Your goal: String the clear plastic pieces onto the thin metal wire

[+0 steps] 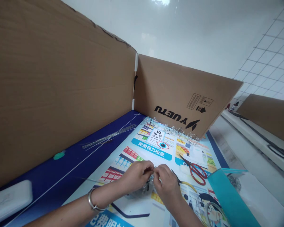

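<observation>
My left hand (139, 175), with a silver bangle (92, 200) on its wrist, is closed in a pinch. Its fingertips meet those of my right hand (165, 183), which is pinched too. Whatever small thing lies between them is hidden by the fingers. Just below, small clear and black pieces (148, 185) show partly behind the hands. Beside my right hand lies a tool with yellow handles (188, 185), its jaws partly covered. Red-handled scissors (196, 171) rest farther right on the printed sheet (123, 197).
Cardboard panels (66, 82) stand at the left and back. Small clear pieces (172, 129) line the back panel's foot. Thin wire-like strands (109, 137) lie on the blue surface, near a green blob (59, 155) and a white case (11, 201). A teal-edged pouch (229, 195) sits right.
</observation>
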Motion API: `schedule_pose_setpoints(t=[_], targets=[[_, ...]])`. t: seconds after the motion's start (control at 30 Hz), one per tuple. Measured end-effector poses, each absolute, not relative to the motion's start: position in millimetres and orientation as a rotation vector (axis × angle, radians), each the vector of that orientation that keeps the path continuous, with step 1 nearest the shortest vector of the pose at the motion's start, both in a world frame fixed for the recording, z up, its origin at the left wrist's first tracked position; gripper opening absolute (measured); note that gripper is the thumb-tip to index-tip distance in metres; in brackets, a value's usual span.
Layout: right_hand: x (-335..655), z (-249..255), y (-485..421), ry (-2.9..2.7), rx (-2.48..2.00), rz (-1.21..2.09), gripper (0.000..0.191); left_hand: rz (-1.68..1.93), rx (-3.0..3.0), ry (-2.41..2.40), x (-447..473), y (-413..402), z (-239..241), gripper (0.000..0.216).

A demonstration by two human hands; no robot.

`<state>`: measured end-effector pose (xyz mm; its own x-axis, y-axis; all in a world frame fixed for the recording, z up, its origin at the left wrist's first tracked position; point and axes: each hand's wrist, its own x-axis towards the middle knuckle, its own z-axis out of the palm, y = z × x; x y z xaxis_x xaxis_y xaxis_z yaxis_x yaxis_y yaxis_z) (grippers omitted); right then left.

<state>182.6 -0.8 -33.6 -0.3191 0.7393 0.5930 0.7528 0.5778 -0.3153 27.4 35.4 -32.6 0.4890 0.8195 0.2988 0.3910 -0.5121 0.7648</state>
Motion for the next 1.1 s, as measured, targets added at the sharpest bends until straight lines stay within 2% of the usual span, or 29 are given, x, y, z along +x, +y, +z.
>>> schedule_pose_setpoints(t=[0.3, 0.73, 1.1], targets=[[186.2, -38.8, 3.4, -2.008, -1.222, 0.113, 0.015, 0.818, 1.996, 0.949, 22.0, 43.3, -31.5, 0.015], [189.4, -40.7, 6.1, -2.04, -1.267, 0.132, 0.014, 0.825, 2.046, 0.891, 21.1, 43.9, -33.6, 0.009], [190.6, -41.2, 6.6, -2.038, -1.239, 0.199, 0.015, 0.84, 2.016, 0.768, 19.8, 41.8, -29.2, 0.017]])
